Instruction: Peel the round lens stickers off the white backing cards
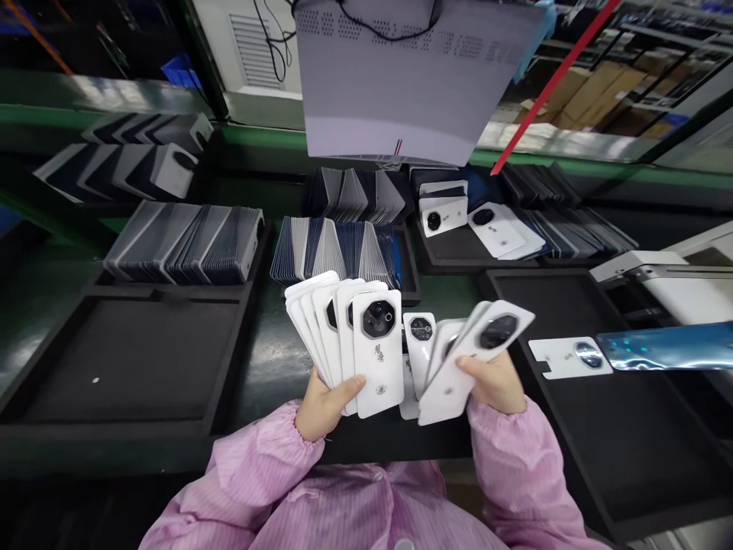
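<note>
My left hand (pixel 327 401) grips a fanned stack of white phone back covers (pixel 379 382), each with a black eight-sided camera area; the thumb presses on the front one. In my right hand (pixel 499 382) are a few more white phone back covers (pixel 458 378), held at a slant with the thumb on top. Between the two hands, further white covers (pixel 421 351) lie on the dark green bench (pixel 257 374), partly hidden by the held ones. Pink striped sleeves end at both wrists.
Black trays (pixel 160 359) lie at left and right (pixel 641 443). Dense rows of covers (pixel 337 248) stand behind the hands. A single white cover (pixel 569 357) and a shiny blue strip (pixel 670 347) rest at right. A grey metal box (pixel 406 84) overhangs the bench's back.
</note>
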{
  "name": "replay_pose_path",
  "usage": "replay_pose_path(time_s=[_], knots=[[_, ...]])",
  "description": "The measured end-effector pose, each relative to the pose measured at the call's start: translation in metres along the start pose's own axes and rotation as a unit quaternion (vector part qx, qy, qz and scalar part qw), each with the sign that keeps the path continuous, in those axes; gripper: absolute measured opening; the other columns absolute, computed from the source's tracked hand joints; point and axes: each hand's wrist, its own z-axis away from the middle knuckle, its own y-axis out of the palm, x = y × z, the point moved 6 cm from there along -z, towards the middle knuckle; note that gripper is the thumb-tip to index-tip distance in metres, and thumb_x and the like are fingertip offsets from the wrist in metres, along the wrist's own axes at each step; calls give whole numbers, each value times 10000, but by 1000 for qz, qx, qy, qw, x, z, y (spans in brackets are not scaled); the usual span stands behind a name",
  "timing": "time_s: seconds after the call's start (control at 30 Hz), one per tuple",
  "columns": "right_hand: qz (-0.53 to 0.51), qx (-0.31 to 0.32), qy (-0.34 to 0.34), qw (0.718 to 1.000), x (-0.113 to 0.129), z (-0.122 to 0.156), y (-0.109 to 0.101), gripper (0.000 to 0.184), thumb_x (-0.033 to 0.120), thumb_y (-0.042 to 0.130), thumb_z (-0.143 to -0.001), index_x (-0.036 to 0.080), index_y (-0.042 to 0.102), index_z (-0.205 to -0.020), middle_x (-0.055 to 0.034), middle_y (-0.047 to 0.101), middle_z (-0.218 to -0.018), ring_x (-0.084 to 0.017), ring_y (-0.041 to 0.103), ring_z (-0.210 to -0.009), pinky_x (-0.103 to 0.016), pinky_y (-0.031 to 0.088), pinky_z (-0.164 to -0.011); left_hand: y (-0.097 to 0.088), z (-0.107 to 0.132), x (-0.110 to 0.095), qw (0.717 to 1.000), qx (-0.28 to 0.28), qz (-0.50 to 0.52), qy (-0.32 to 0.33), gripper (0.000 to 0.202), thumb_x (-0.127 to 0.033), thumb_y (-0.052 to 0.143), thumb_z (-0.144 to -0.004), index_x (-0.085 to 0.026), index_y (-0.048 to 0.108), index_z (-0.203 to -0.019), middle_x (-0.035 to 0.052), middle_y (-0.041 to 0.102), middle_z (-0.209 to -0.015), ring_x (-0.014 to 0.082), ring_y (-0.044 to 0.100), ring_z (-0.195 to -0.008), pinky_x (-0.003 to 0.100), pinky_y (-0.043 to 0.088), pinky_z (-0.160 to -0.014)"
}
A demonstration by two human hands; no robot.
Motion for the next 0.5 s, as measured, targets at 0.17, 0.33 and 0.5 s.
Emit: replay_pose_path(time_s=[0.17, 0.33, 0.5], knots=[[-25, 75, 3, 997, -11, -6, 63, 455, 289, 826, -626, 227, 651, -1041, -49, 709, -1052, -258, 653, -994, -427, 521, -922, -3, -1, 3, 996, 40, -67, 36, 506, -274, 786, -676, -146, 629, -1140, 138, 684, -1169, 312, 600, -1156, 467, 449, -1019], [-93, 84, 34, 992, -34, -10, 74, 546, 331, 820, -630, 241, 607, -1125, -66, 687, -1148, -273, 655, -1025, -446, 525, -926, 4, -3, 8, 997, 63, 31, -23, 586, -459, 782, -638, -186, 640, -1136, 116, 695, -1152, 318, 629, -1108, 445, 494, -971], [-106, 85, 73, 988, -39, -10, 68, 556, 332, 816, -627, 228, 609, -1133, -77, 705, -1114, -299, 660, -1026, -459, 541, -893, 5, -4, 8, 992, 8, 84, -96, 654, -467, 768, -650, -203, 593, -1222, 101, 714, -1108, 314, 639, -1090, 441, 503, -964]])
